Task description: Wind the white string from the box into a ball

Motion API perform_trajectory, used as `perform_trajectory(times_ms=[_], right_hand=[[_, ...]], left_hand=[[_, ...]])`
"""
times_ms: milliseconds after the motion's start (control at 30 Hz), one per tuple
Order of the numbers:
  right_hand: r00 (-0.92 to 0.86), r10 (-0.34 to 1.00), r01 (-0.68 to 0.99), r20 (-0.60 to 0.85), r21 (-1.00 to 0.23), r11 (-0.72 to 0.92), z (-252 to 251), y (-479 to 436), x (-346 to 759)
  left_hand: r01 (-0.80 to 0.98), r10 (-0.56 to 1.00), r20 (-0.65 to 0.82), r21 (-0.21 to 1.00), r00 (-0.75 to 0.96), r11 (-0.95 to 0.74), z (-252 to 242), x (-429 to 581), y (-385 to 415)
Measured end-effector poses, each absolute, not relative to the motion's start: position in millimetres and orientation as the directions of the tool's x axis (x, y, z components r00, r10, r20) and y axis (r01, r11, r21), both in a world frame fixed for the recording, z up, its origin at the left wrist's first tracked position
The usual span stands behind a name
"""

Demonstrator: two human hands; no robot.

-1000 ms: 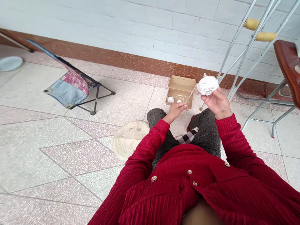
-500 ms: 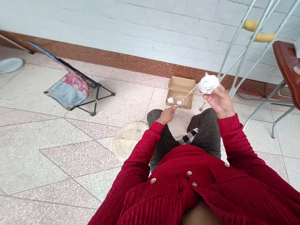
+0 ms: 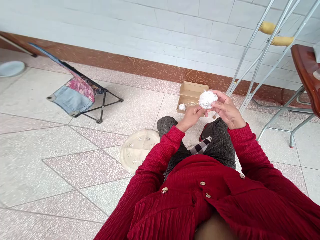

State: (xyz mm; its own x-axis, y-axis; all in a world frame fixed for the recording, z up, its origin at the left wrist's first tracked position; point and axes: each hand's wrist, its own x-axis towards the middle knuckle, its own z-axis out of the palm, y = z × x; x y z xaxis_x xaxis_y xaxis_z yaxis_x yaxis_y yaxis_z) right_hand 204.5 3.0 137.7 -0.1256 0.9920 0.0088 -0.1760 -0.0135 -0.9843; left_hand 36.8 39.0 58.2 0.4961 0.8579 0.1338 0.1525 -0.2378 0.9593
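A ball of white yarn (image 3: pixel 208 99) is gripped in the fingers of my right hand (image 3: pixel 228 109), held up above my knees. Close beneath it on the left, my left hand (image 3: pixel 192 116) is closed with its fingertips near the ball's underside. The strand it pinched a moment ago is mostly hidden now. Behind the hands, an open cardboard box (image 3: pixel 192 89) sits on the floor with a small white yarn ball (image 3: pixel 182 106) and some loose strand (image 3: pixel 192 104) inside. My hands and the held ball cover the box's right part.
A round beige plastic stool (image 3: pixel 132 156) stands left of my knees. Farther left is a folding fabric chair (image 3: pixel 75 93). Aluminium crutches (image 3: pixel 260 55) with yellow grips lean at the wall on the right, beside a brown wooden seat (image 3: pixel 303 71) on metal legs.
My right hand has brought the yarn ball down and left. My left hand has moved right and slightly up, so the stretched strand between them has shortened out of sight.
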Motion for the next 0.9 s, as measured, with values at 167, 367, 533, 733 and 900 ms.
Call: perform_trajectory(times_ms=[167, 367, 533, 733, 900], right_hand=[[0.085, 0.987, 0.104, 0.138, -0.986, 0.129, 120, 18, 219], [0.134, 0.986, 0.306, 0.101, -0.950, 0.056, 59, 32, 217], [-0.130, 0.983, 0.091, -0.133, -0.988, -0.122, 37, 11, 199], [-0.382, 0.892, -0.303, -0.242, -0.879, -0.368, 60, -12, 203], [-0.253, 0.953, -0.377, -0.165, -0.891, -0.254, 84, -10, 208]], left_hand=[[0.256, 0.741, 0.042, 0.924, 0.671, -0.284, 48, 20, 14], [0.437, 0.701, 0.109, 0.712, 0.704, -0.549, 69, 2, 12], [0.442, 0.723, 0.279, 0.636, 0.632, -0.632, 90, -8, 38], [0.284, 0.832, 0.167, 0.889, 0.529, -0.359, 73, -15, 58], [0.200, 0.863, 0.099, 0.954, 0.495, -0.224, 51, -12, 53]])
